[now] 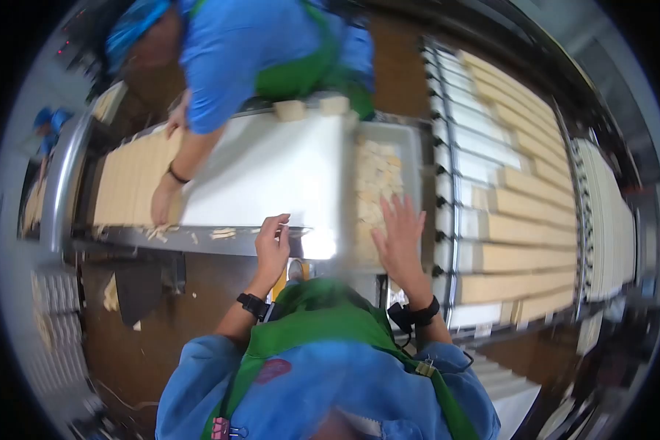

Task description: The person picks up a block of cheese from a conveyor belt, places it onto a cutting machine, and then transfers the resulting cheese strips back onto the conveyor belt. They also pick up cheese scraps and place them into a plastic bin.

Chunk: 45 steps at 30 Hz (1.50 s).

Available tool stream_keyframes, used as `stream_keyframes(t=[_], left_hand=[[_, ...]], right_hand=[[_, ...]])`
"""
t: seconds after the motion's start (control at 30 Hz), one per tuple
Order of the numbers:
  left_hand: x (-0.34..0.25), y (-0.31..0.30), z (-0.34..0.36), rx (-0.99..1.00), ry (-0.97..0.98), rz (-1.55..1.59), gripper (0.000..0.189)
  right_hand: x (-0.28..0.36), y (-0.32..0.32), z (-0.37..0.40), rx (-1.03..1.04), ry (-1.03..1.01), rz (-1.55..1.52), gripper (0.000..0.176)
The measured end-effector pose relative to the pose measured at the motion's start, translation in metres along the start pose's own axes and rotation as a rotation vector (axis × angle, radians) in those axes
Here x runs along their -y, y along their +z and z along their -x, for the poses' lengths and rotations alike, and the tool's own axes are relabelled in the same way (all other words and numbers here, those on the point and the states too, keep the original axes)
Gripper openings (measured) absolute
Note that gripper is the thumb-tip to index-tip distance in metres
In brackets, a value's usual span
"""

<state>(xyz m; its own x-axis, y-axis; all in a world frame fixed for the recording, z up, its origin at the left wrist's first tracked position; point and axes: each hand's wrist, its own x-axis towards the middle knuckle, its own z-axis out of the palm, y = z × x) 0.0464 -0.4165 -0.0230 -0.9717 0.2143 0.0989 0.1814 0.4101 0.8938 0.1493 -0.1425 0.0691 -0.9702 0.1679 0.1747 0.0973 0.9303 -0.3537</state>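
Observation:
My left hand [273, 248] is at the near edge of the white work surface [264, 172], its fingers bent but apart, with nothing in it. Over the near part of a grey bin [411, 147] is my right hand [401, 238], fingers spread and holding nothing. Small pale pieces [378, 172] lie in that bin, left of and beyond my right hand; whether the fingers touch them I cannot tell. Two pale blocks [334, 105] sit at the far edge of the white surface.
A co-worker [235, 59] in blue leans over the surface's left side, both hands at pale strips [128, 180]. On the right, a rack [455, 176] holds long pale strips [528, 253]. Scraps lie on the brown floor [213, 301] and along the near edge.

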Motion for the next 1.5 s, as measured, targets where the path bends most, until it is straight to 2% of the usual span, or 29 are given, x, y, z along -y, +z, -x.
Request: stream_keyframes(t=[0.03,0.1,0.17,0.23,0.3,0.37,0.43,0.5,0.53,0.57,0.63,0.7,0.77,0.83,0.93,1.2,1.3,1.33,1.4,1.43,1.5], left_hand=[[0.013,-0.016,0.002,-0.133,0.013,-0.033,0.025],[0.04,-0.045,0.008,-0.315,-0.057,-0.042,0.024],[0.066,-0.071,0.015,-0.488,-0.196,-0.001,0.023],[0.096,-0.098,0.022,-0.6,-0.234,-0.023,0.026],[0.128,-0.12,0.026,-0.703,-0.248,-0.058,0.028],[0.147,-0.144,0.026,-0.778,-0.272,-0.061,0.035],[0.162,-0.169,0.019,-0.813,-0.45,-0.091,0.042],[0.187,-0.197,0.006,-0.853,-0.483,-0.13,0.049],[0.201,-0.211,-0.003,-0.873,-0.509,-0.177,0.056],[0.216,-0.225,-0.015,-0.883,-0.512,-0.174,0.056],[0.241,-0.249,-0.039,-0.91,-0.46,-0.406,0.072],[0.249,-0.271,-0.069,-0.899,-0.492,-0.432,0.077],[0.255,-0.286,-0.091,-0.885,-0.521,-0.462,0.081],[0.261,-0.294,-0.109,-0.78,-0.561,-0.526,0.084],[0.262,-0.301,-0.122,-0.769,-0.601,-0.536,0.081],[0.247,-0.304,-0.135,-0.745,-0.731,-0.489,0.081],[0.243,-0.303,-0.14,-0.734,-0.769,-0.464,0.084],[0.245,-0.301,-0.141,-0.744,-0.765,-0.481,0.087],[0.249,-0.299,-0.145,-0.74,-0.762,-0.486,0.087],[0.25,-0.299,-0.145,-0.74,-0.762,-0.491,0.087],[0.25,-0.297,-0.144,-0.716,-0.715,-0.513,0.085]], right_hand=[[0.017,0.009,-0.02,0.013,-0.068,-0.012,0.066],[0.06,0.028,-0.055,0.265,-0.315,-0.402,0.062],[0.108,0.056,-0.082,0.386,-0.49,-0.491,0.059],[0.153,0.08,-0.103,0.512,-0.617,-0.566,0.057],[0.192,0.104,-0.123,0.769,-0.643,-0.588,0.056],[0.223,0.133,-0.139,0.778,-0.744,-0.57,0.054],[0.252,0.167,-0.16,0.767,-0.812,-0.661,0.054],[0.285,0.192,-0.191,0.77,-0.849,-0.615,0.057],[0.299,0.211,-0.209,0.697,-0.84,-0.621,0.058],[0.314,0.231,-0.228,0.623,-0.828,-0.627,0.06],[0.341,0.28,-0.271,0.453,-0.842,-0.58,0.06],[0.369,0.326,-0.319,0.339,-0.82,-0.502,0.061],[0.395,0.36,-0.364,0.317,-0.727,-0.418,0.063],[0.409,0.404,-0.404,0.309,-0.696,-0.371,0.063],[0.433,0.439,-0.447,0.295,-0.654,-0.258,0.064],[0.477,0.463,-0.475,0.343,-0.488,0.038,0.062],[0.482,0.468,-0.479,0.408,-0.537,0.058,0.059],[0.475,0.48,-0.48,0.409,-0.535,0.058,0.059],[0.457,0.497,-0.481,0.3,-0.572,-0.179,0.06],[0.453,0.484,-0.481,0.294,-0.569,-0.18,0.06],[0.428,0.453,-0.477,0.426,-0.536,-0.246,0.064]])
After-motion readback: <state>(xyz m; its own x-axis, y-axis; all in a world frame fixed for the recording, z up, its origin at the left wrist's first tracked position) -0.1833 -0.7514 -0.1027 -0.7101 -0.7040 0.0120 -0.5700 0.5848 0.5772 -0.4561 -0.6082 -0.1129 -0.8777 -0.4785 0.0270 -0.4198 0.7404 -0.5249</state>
